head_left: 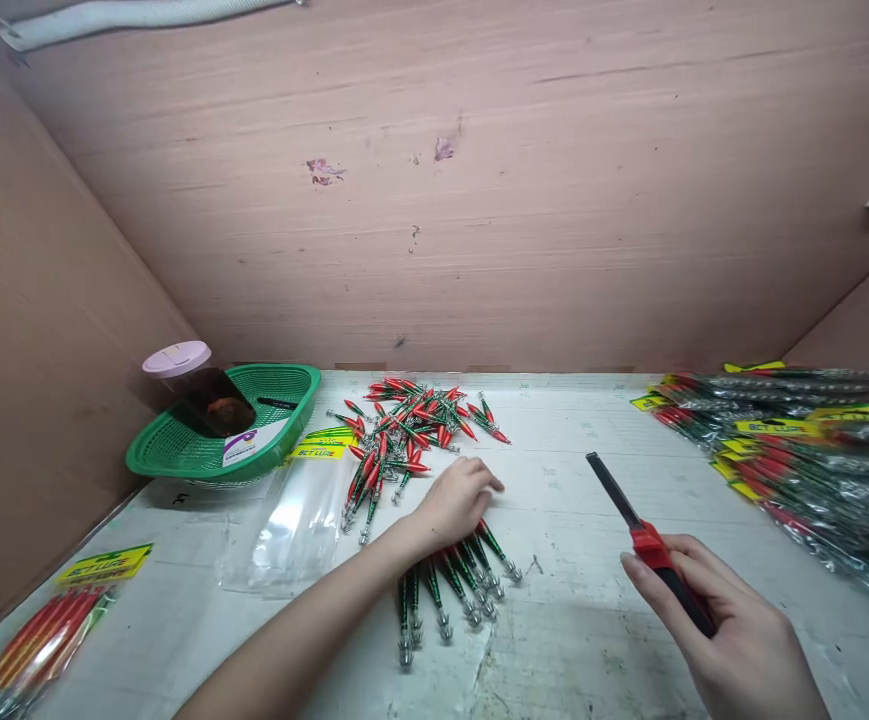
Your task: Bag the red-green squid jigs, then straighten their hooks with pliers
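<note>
On bench [576, 425], packs [809, 475] at 3 o'clock look done; loose lures [380, 455] at 12, bags [299, 520] at 9 remain; left hand [458, 502], grip unclear, over fanned lures [456, 580] at 6, right hand [734, 630] clasping lighter [651, 545].

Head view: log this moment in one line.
left hand: over fanned lures | right hand: holding red-black lighter | beyond: loose lure pile | right side: bagged lures

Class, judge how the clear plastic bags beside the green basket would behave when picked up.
The bags would probably flop, since they look thin and lie flat. They may feel slippery, given their glossy shine. They are likely light for their size, being see-through film.
</note>
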A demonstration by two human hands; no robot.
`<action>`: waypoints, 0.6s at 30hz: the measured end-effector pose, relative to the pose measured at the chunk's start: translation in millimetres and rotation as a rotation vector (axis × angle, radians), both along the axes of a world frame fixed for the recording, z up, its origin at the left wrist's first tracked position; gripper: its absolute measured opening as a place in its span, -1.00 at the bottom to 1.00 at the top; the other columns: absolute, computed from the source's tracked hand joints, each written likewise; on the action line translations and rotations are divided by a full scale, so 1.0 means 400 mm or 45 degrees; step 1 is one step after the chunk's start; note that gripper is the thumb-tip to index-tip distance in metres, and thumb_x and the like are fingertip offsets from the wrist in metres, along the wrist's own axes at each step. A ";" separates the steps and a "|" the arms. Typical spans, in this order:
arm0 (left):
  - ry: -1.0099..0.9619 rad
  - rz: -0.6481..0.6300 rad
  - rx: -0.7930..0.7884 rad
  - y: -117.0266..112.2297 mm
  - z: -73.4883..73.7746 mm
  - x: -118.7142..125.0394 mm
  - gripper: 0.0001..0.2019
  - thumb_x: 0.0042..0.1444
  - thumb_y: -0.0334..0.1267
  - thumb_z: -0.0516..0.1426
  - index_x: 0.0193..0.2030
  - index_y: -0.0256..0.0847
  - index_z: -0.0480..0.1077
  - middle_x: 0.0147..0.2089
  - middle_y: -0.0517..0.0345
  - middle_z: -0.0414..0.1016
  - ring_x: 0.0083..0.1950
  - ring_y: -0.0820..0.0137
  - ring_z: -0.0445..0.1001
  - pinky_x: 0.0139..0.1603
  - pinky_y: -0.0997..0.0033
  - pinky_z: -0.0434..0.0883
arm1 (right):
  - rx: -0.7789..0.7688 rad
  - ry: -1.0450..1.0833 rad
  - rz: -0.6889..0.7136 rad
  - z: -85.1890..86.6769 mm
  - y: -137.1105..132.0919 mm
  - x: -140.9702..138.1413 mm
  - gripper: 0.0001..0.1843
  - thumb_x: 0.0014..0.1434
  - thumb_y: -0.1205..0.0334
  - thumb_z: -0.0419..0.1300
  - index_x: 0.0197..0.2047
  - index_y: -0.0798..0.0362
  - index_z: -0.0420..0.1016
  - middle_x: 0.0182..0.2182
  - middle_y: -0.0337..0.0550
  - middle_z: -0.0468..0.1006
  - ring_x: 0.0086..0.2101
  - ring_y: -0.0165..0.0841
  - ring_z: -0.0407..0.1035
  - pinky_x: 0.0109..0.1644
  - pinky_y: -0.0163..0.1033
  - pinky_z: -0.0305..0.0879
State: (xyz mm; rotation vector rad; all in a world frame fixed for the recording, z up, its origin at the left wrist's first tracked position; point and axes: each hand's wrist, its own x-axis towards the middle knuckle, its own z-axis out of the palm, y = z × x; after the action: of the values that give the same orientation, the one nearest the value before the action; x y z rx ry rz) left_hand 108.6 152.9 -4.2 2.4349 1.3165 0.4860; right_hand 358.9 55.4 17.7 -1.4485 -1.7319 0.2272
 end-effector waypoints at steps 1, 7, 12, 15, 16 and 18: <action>0.057 0.061 0.046 0.026 0.008 0.010 -0.71 0.17 -0.53 0.01 -0.06 -0.27 0.46 -0.04 -0.05 0.48 0.04 0.25 0.39 0.07 0.22 0.38 | -0.011 0.006 0.007 -0.003 0.001 0.002 -0.67 0.15 -0.10 0.18 -0.39 -0.02 0.53 -0.30 -0.17 0.56 -0.34 -0.35 0.52 -0.39 -0.44 0.37; 0.386 0.167 0.180 0.217 0.052 0.078 -0.73 0.22 -0.21 0.13 0.03 -0.24 0.38 0.10 -0.01 0.41 0.09 0.21 0.41 0.08 0.01 0.40 | -0.081 0.055 0.027 -0.011 0.012 0.006 -0.67 0.18 -0.06 0.16 -0.38 0.01 0.52 -0.32 -0.13 0.54 -0.36 -0.34 0.49 -0.39 -0.42 0.36; 0.558 0.163 0.146 0.323 0.095 0.067 -0.67 0.23 -0.17 0.13 0.08 -0.24 0.35 0.11 -0.04 0.40 0.05 0.22 0.44 0.03 0.04 0.44 | -0.067 0.083 0.029 -0.002 0.014 0.010 -0.68 0.22 -0.01 0.15 -0.40 0.04 0.49 -0.34 -0.11 0.53 -0.37 -0.35 0.46 -0.38 -0.42 0.36; 0.615 0.099 0.065 0.359 0.112 0.050 -0.69 0.24 -0.17 0.12 0.07 -0.22 0.36 0.11 -0.03 0.40 0.03 0.25 0.44 0.02 0.08 0.44 | -0.050 0.102 0.030 0.001 0.012 0.014 -0.72 0.23 0.03 0.15 -0.37 0.04 0.49 -0.35 -0.12 0.51 -0.38 -0.36 0.44 -0.37 -0.41 0.36; 0.622 0.076 0.035 0.365 0.115 0.048 -0.70 0.24 -0.17 0.12 0.07 -0.21 0.36 0.11 -0.03 0.40 0.03 0.25 0.44 0.02 0.08 0.45 | -0.047 0.108 0.031 0.002 0.011 0.014 -0.72 0.23 0.03 0.15 -0.38 0.04 0.49 -0.35 -0.13 0.51 -0.39 -0.36 0.44 -0.38 -0.41 0.36; 0.616 0.037 -0.027 0.371 0.117 0.054 -0.70 0.24 -0.16 0.11 0.07 -0.20 0.36 0.11 -0.02 0.40 0.02 0.26 0.44 0.02 0.08 0.45 | -0.047 0.124 0.026 0.004 0.009 0.013 -0.71 0.24 0.03 0.14 -0.40 0.03 0.48 -0.37 -0.14 0.50 -0.40 -0.37 0.44 -0.38 -0.41 0.35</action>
State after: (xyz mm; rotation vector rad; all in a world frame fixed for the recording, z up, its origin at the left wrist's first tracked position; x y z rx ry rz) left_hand 130.2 301.2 42.4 2.6156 1.5239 -0.1258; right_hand 364.3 59.2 19.2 -1.4235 -1.6718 0.3369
